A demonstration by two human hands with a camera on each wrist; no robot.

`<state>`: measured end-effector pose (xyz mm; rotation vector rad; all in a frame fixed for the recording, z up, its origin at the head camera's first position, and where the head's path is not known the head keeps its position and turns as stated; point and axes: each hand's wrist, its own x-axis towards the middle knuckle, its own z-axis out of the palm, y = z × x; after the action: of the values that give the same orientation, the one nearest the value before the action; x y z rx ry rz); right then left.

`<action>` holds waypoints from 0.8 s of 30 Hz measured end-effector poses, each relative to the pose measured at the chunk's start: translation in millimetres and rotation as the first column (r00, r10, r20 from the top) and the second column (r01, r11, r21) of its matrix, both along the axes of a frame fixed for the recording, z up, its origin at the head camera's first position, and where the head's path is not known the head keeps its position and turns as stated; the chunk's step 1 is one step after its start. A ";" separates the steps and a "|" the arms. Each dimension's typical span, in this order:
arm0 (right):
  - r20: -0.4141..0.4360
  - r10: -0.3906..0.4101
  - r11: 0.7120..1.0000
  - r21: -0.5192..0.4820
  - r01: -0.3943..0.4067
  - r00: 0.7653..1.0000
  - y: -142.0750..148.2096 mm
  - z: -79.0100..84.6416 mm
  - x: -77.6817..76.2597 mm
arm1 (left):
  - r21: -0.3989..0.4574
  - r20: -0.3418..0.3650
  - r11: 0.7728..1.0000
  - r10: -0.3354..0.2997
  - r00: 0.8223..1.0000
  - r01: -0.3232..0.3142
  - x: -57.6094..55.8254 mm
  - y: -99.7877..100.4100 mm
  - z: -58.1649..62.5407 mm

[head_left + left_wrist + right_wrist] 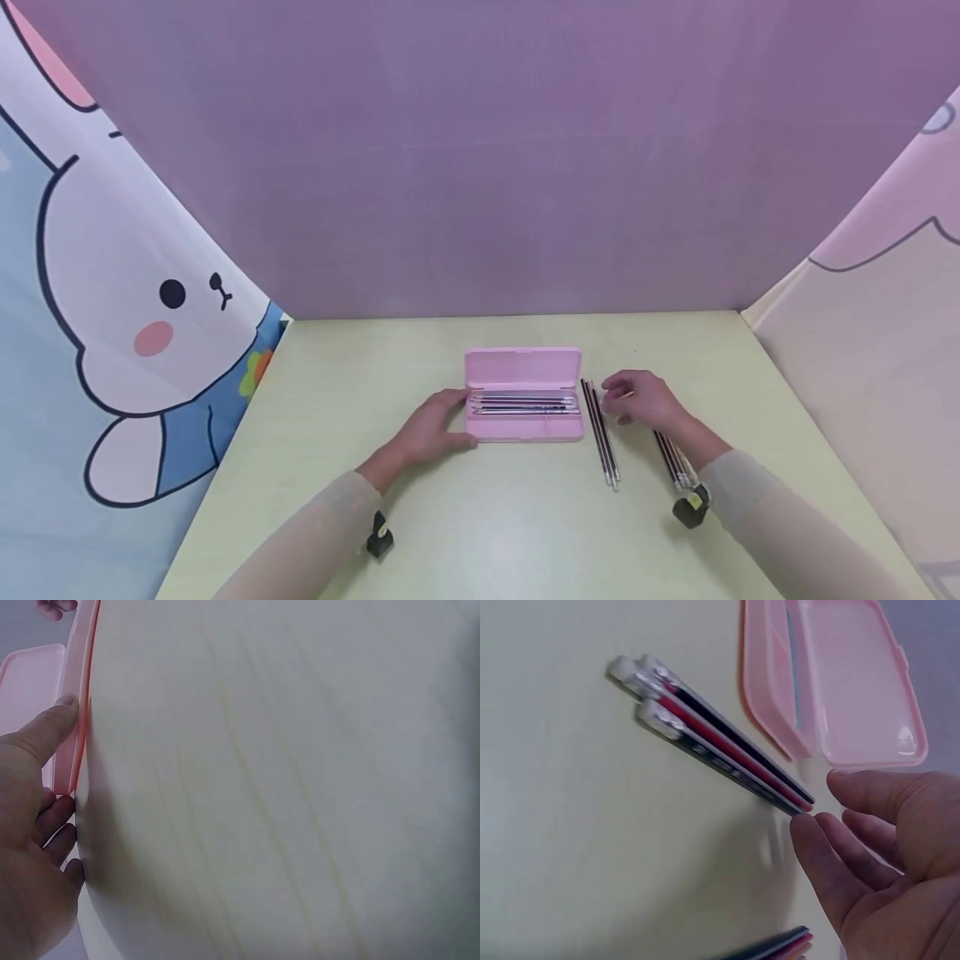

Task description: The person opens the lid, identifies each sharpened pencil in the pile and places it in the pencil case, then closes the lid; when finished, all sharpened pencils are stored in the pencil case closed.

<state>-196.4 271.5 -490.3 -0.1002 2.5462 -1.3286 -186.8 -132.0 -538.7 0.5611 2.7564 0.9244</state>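
Note:
A pink pencil case lies with its lid raised at the back and several pencils inside. My left hand holds the case's left end, thumb along the front edge and fingers at the side. In the left wrist view, the thumb presses the case's wall. To the right of the case, three pencils lie side by side, their eraser ends towards me. My right hand is beside their far ends, thumb and forefinger apart with nothing between them. Whether the forefinger touches a pencil is unclear.
Another bunch of pencils lies on the pale table, partly under the right wrist. A purple panel stands behind the table. Printed cloth walls, one with a rabbit, flank it.

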 end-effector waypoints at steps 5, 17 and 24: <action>0.038 -0.058 0.997 0.055 0.056 0.998 -3.9 -10.6 3.4 | 0.001 -0.003 1.000 -0.001 1.000 0.001 0.7 -0.2 -0.3; -0.008 -0.108 0.987 0.121 0.108 0.994 -9.3 -20.0 7.8 | 0.002 -0.003 1.000 -0.001 1.000 0.001 1.2 0.1 0.6; 0.011 -0.130 0.987 0.093 0.128 0.991 -8.1 -19.8 6.8 | 0.018 -0.002 1.000 0.000 1.000 0.001 3.6 0.4 2.6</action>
<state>-189.6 263.4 -510.0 0.0949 2.6336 -1.2482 -183.2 -131.7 -536.2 0.5660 2.7523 0.9498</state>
